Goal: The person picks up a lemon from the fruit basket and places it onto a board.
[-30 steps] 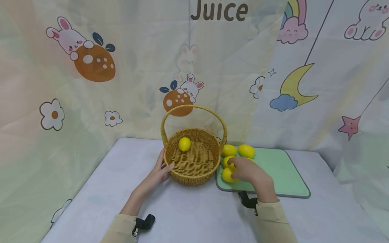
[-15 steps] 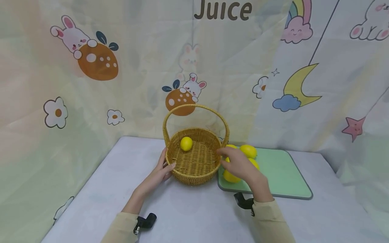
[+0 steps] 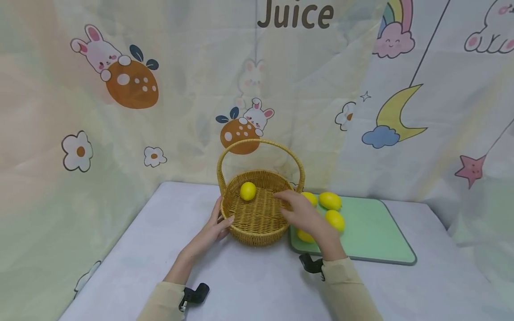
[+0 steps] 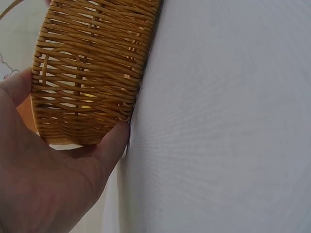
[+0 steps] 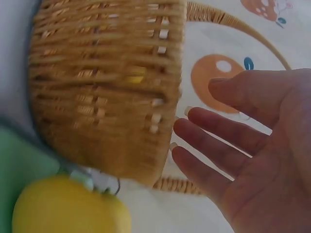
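A round wicker basket (image 3: 259, 234) with a tall hoop handle stands on the table, with one lemon (image 3: 248, 191) inside at its left. My left hand (image 3: 213, 229) grips the basket's left side, thumb over the rim; in the left wrist view, fingers (image 4: 115, 141) reach round to its lower edge. My right hand (image 3: 303, 216) hovers at the basket's right rim, fingertips over the opening. Its fingers are spread and slightly bent with nothing between them in the right wrist view. Right of the basket lie several lemons (image 3: 330, 201), some partly hidden by my right hand and wrist.
A green cutting board (image 3: 373, 232) with a grey edge lies under the loose lemons, right beside the basket. The white table (image 3: 257, 281) extends in front. A printed cloth (image 3: 180, 89) hangs behind and at the sides.
My right hand has moved left from the lemons on the cutting board to over the basket's right rim. My left hand keeps its hold on the basket; the head view shifted slightly.
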{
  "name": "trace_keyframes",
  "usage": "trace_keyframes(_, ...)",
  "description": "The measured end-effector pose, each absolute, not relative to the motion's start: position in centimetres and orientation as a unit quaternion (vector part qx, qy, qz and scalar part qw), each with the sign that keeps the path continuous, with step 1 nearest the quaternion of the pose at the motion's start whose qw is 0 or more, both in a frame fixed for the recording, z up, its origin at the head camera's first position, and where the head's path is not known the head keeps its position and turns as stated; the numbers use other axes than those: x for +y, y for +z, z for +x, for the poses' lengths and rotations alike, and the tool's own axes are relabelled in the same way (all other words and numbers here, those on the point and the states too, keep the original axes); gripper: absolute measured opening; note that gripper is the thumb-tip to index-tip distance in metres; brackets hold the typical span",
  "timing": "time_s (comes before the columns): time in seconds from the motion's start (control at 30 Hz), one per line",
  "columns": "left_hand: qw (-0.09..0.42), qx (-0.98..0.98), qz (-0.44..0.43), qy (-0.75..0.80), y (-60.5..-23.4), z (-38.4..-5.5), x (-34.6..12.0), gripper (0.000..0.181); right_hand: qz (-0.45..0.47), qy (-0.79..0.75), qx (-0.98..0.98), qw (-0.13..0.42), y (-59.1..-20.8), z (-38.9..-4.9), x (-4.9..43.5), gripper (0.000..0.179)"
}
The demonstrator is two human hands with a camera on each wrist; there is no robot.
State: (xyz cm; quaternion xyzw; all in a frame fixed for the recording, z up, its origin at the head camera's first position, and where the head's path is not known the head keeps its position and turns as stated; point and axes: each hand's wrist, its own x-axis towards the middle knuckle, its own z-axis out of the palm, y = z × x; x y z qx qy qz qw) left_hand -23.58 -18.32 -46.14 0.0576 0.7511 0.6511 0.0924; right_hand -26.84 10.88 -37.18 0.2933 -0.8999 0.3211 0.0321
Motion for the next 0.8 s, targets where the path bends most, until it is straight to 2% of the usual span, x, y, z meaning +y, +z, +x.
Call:
trace_keyframes(0.23, 0.087, 0.745, 0.052, 0.659, -46.2, -23.5, -18.4, 0.083, 0.315, 0.314, -0.895, 0.028, -37.1, -27.3, 8.9, 0.042)
trace_keyframes(0.53, 0.087, 0.742, 0.053, 0.662, -46.5, -23.4, -18.2, 0.083, 0.337, 0.28, -0.899, -0.006, -37.4, -28.6, 7.5, 0.043)
trace_keyframes(0.8, 0.085, 0.743, 0.054, 0.662, -46.3, -23.5, -18.4, 0.081, 0.356, 0.188, -0.915, -0.029, -35.5, -29.6, 6.4, 0.046)
